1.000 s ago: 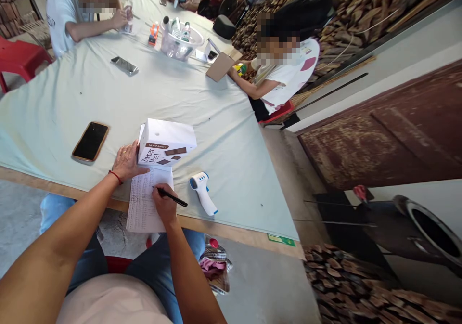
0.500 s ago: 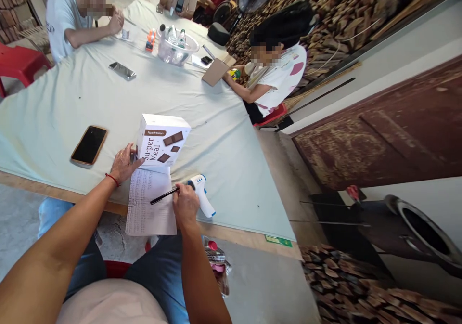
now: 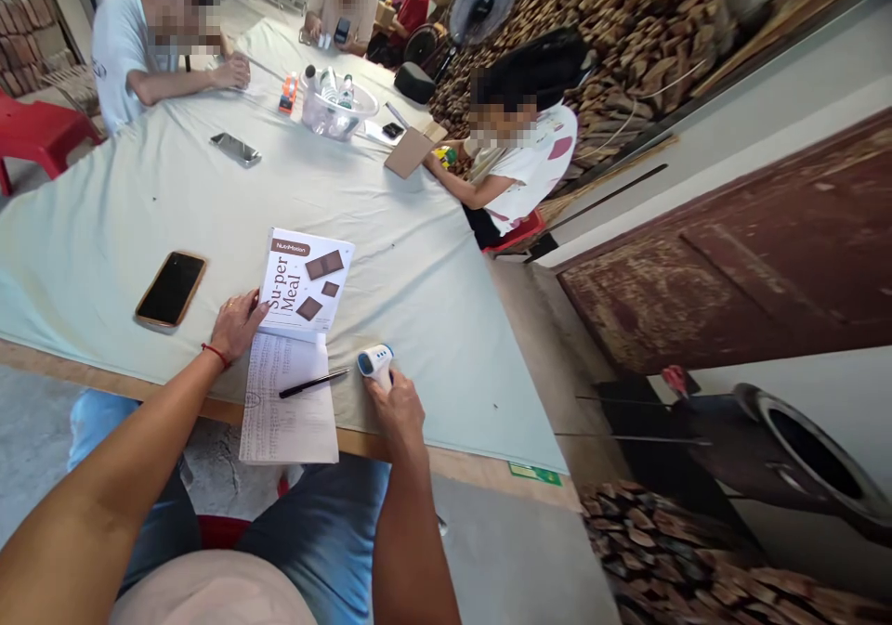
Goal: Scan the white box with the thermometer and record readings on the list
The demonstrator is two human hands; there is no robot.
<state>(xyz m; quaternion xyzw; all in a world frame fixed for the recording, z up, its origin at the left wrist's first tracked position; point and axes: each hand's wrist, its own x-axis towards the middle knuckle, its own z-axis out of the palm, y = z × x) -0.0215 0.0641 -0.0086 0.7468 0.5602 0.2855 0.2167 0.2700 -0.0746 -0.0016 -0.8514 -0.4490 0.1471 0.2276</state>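
Thermometer (image 3: 375, 363), single, grasped by right hand (image 3: 400, 410), one box (image 3: 307, 281) clasped by left hand (image 3: 235, 325), one pen (image 3: 313, 384) on paper (image 3: 289, 432)

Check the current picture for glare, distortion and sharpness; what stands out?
Head view: bright reflections on the silver phone, while the black phone's screen stays dark; head view: the reddish-brown panel slants steeply, suggesting camera tilt or wide-angle distortion; head view: the box's large lettering reads clearly, the notebook's handwriting doesn't.
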